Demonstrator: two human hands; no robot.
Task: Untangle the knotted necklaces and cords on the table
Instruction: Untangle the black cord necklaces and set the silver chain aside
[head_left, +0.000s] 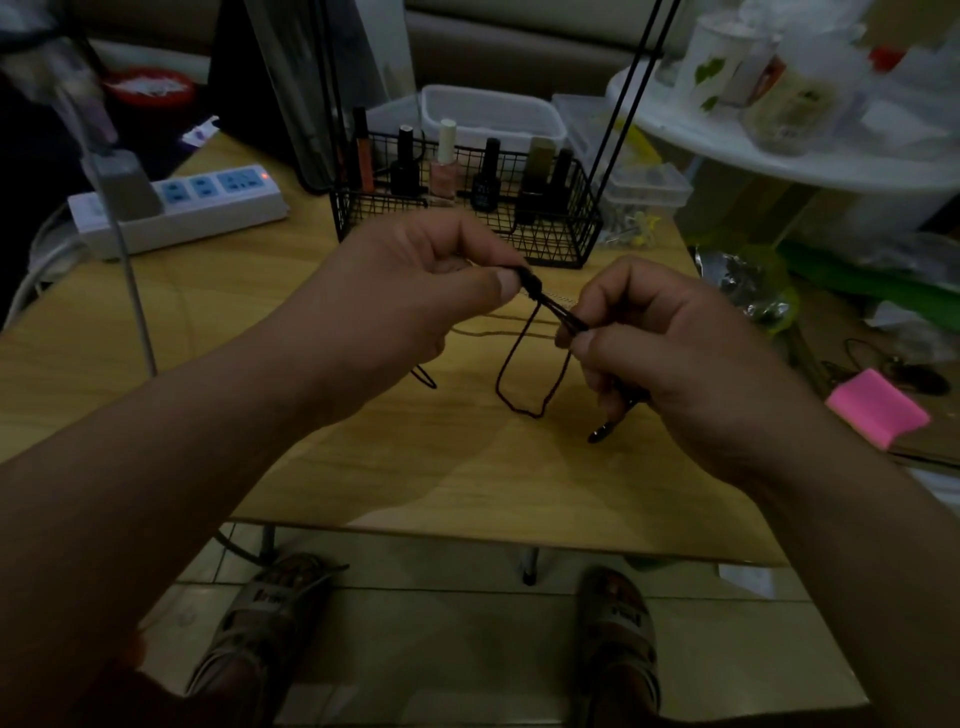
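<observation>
Left hand (415, 296) at cord (557, 307), apparently knotted

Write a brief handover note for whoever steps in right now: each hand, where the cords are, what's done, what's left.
Left hand: pinches the bunched knot of the dark cord, above the table.
Right hand: pinches the same cord a little further along. The stretch between is taut, and a loop hangs down to the table.
A pale thin cord lies on the table behind the loop.
Done: nothing visibly freed.
Left: loosen this knot, then check the pale cord.
</observation>
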